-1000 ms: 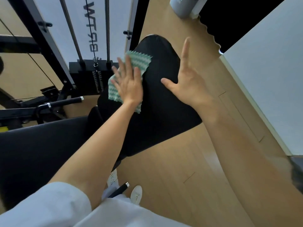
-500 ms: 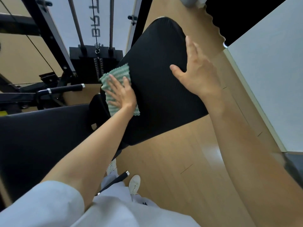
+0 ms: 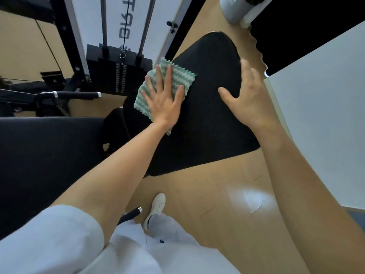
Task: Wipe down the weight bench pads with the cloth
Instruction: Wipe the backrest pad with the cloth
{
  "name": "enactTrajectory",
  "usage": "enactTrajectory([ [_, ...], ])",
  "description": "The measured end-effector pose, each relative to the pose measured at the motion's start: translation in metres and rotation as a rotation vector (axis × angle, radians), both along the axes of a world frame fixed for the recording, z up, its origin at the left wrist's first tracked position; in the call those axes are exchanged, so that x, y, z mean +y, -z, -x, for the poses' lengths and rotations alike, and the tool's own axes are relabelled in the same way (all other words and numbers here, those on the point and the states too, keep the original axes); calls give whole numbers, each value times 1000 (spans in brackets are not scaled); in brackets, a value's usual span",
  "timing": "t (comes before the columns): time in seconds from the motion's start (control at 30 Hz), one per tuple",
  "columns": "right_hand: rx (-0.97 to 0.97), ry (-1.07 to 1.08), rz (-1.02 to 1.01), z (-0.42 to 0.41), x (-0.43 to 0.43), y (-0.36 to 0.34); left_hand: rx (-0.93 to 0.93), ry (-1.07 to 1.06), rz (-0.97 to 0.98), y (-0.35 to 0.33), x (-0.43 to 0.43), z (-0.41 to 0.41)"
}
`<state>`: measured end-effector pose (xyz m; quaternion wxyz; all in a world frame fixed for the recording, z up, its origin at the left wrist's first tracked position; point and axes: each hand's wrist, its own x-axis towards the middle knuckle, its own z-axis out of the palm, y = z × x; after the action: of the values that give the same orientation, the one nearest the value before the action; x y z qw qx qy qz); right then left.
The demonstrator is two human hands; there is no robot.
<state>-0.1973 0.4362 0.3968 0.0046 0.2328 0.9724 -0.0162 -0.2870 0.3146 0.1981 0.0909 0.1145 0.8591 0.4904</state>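
Note:
A black bench pad [image 3: 207,135] slants away from me in the middle of the view. A green-and-white zigzag cloth [image 3: 177,76] lies on its far left part, overhanging the left edge. My left hand [image 3: 164,101] presses flat on the cloth with its fingers spread. My right hand [image 3: 248,101] rests on the pad's right edge, thumb on the top surface and fingers draped over the rim, holding nothing. A second, longer black pad [image 3: 49,155] fills the left side, below my left forearm.
A black weight stack [image 3: 118,72] with cables and steel uprights stands just behind the pad. A black handle bar [image 3: 79,94] juts out at left. A pale wall panel [image 3: 316,115] runs along the right. My white shoe [image 3: 157,206] is on the wooden floor.
My left hand slid the cloth down toward the pad's near left edge, then back up toward the far end. My right hand came down from spread above the pad onto its right edge.

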Motion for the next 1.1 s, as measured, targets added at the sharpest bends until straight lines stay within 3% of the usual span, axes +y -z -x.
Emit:
enactTrajectory([
  [0.17,7,-32,-80,3,1,3,-428,-231,50,57,-39,8],
  [0.3,8,-53,-84,-2,0,5,-556,-279,69,87,-53,-4],
  [0.37,17,-62,19,-3,7,4,-604,-373,26,85,-50,-14],
  [0.47,126,-58,438,-3,29,-2,-521,-387,-68,49,-34,-39],
  [0.57,262,7,987,-13,60,-2,-286,-276,-139,8,-7,-65],
  [0.67,202,16,1355,-30,87,13,-67,-152,-190,-44,31,-91],
  [0.77,177,-98,1504,-46,98,27,127,-47,-179,-91,62,-121],
  [0.93,210,-189,1563,-58,101,36,327,49,-137,-114,75,-158],
  [1.03,248,-180,1603,-61,98,41,309,14,-148,-99,69,-169],
  [1.1,305,-139,1630,-64,94,45,136,-84,-234,-82,63,-170],
])
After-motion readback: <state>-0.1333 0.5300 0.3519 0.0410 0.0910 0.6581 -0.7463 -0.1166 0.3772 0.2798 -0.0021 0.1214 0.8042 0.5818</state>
